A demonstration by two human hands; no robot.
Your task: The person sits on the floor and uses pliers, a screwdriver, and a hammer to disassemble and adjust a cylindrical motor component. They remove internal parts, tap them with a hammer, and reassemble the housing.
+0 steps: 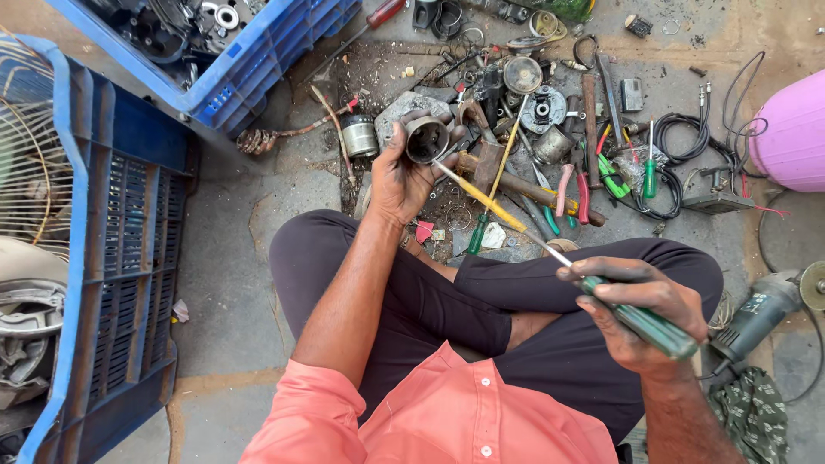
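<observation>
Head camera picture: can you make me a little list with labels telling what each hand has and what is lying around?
Left hand: holds a small grey metal cylinder housing, open end up
Right hand: grips a long green-handled screwdriver, tip in the housing
Person: sits cross-legged, orange shirt, dark trousers
Ground in front: yellow-handled hammer, red-handled pliers, loose metal parts
Left side: blue plastic crates
Right side: grey angle grinder, pink round plastic container

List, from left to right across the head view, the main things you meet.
Blue plastic crate → left hand gripping a grey metal cylinder → right hand holding a green-handled screwdriver → grey angle grinder.
</observation>
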